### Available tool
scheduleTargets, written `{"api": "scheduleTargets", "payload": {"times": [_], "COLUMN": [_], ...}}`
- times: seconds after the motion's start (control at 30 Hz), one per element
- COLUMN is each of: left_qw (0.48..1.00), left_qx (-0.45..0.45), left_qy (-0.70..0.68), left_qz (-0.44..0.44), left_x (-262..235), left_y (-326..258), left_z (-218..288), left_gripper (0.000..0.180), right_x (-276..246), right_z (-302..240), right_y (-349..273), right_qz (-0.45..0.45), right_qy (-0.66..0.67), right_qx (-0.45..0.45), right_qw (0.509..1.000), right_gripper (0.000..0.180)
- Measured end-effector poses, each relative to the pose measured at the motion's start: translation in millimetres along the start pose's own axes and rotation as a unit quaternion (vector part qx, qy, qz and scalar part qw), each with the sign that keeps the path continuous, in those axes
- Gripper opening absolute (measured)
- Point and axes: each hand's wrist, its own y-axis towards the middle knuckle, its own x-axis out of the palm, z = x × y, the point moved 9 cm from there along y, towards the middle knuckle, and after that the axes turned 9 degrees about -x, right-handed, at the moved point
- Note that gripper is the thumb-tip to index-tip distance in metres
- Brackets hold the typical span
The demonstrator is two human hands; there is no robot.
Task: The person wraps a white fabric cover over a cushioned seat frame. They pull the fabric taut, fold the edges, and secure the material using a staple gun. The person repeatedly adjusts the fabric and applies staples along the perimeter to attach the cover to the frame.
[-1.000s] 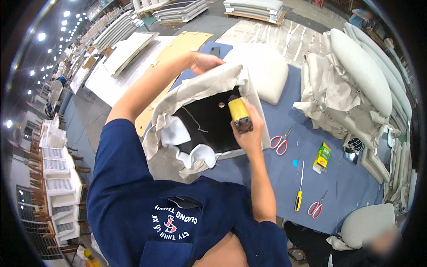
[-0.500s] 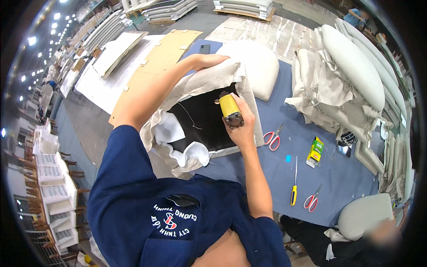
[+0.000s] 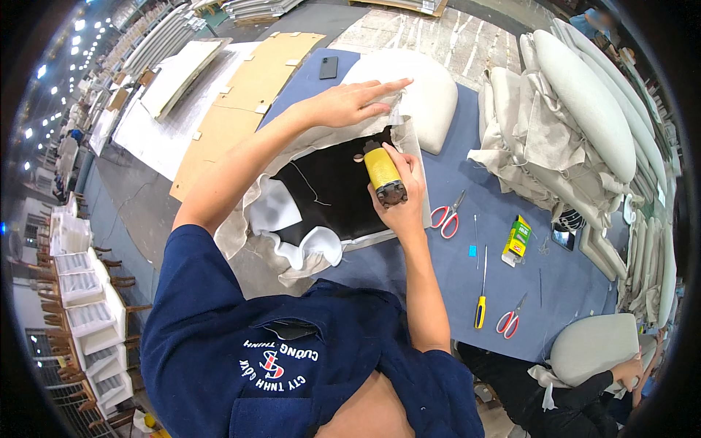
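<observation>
My right hand (image 3: 409, 191) is wrapped around a yellow and dark staple gun (image 3: 382, 169), its nose toward the far right corner of an upholstered seat. Beige fabric (image 3: 314, 140) edges that seat around a black backing (image 3: 332, 197), where a loose thread lies. My left hand (image 3: 347, 104) is open, fingers stretched to the right over the fabric's far side; whether the palm presses on it I cannot tell. White padding pieces (image 3: 274, 208) stick out at the seat's near left. Just beyond the seat lies a pale finished cushion (image 3: 427, 95).
On the blue table (image 3: 438, 285) at right lie two red-handled scissors (image 3: 447, 219), a yellow-handled screwdriver (image 3: 480, 310) and a green-yellow box (image 3: 516, 241). A phone (image 3: 329, 67) lies at the far end. Stacked cushions (image 3: 584, 109) rise far right; a co-worker's hand (image 3: 626, 371) holds a cushion (image 3: 593, 347) nearby.
My left hand has gone from curling over the fabric's far edge to stretching its fingers rightward. The staple gun stays near the same corner. The whole view has shifted slightly.
</observation>
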Motion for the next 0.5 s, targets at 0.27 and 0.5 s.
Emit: {"api": "scheduleTargets", "payload": {"times": [0.27, 0.5], "left_qw": [1.000, 0.999], "left_qx": [0.014, -0.023], "left_qy": [0.016, 0.026], "left_qz": [0.013, 0.010], "left_x": [-1, 2], "left_y": [2, 1], "left_z": [1, 9], "left_gripper": [0.073, 0.089], "right_x": [-29, -34], "right_z": [9, -8], "right_y": [-1, 31], "right_qz": [0.112, 0.107], "right_qy": [0.047, -0.017], "right_qx": [-0.014, -0.067], "right_qw": [0.992, 0.992], "right_gripper": [0.061, 0.057]}}
